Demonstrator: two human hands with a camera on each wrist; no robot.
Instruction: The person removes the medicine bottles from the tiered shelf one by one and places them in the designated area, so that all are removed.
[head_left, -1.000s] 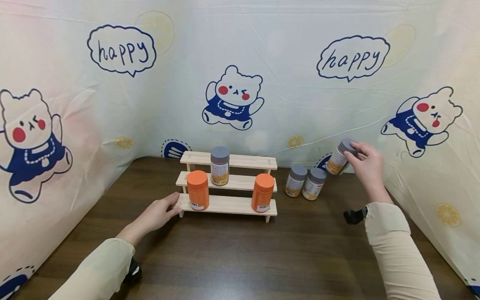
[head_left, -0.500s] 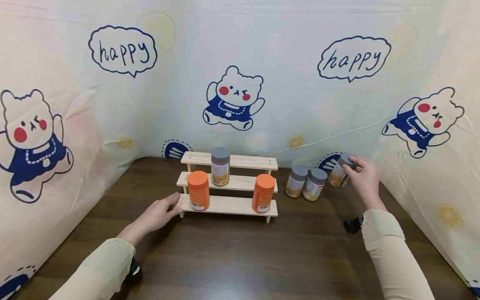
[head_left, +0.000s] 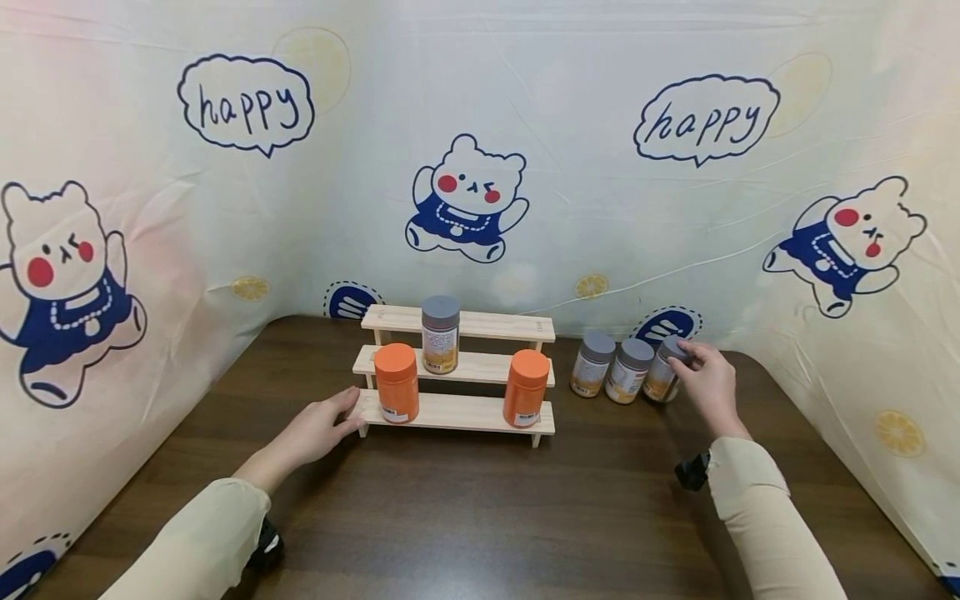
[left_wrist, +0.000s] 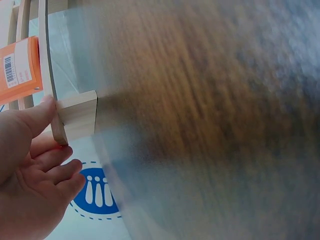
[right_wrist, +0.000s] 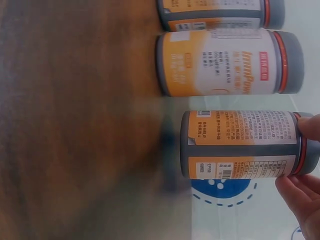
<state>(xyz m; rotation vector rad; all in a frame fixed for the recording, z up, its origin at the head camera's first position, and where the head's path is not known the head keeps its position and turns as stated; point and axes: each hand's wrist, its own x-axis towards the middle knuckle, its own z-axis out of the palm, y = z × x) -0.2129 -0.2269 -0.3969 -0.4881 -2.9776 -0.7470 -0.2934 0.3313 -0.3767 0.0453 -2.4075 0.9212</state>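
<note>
My left hand (head_left: 315,427) pinches the left end of a three-step wooden display rack (head_left: 465,408), its thumb above the lowest board and fingers below in the left wrist view. My right hand (head_left: 708,387) grips the grey cap of a supplement bottle (right_wrist: 240,145) with a white and orange label. That bottle is upright at the right of two similar bottles, the middle one (head_left: 628,375) and the left one (head_left: 591,368). Whether its base touches the table, I cannot tell.
Two orange bottles, left (head_left: 396,385) and right (head_left: 527,390), stand on the rack's lowest step. A grey-capped bottle (head_left: 440,337) stands on the middle step. Behind the brown table (head_left: 450,517) hangs a printed cloth (head_left: 577,200), which also runs along both sides.
My right hand has brought the grey-capped bottle down and slightly left, from tilted in the air to upright beside the other two. My left hand stays on the rack.
</note>
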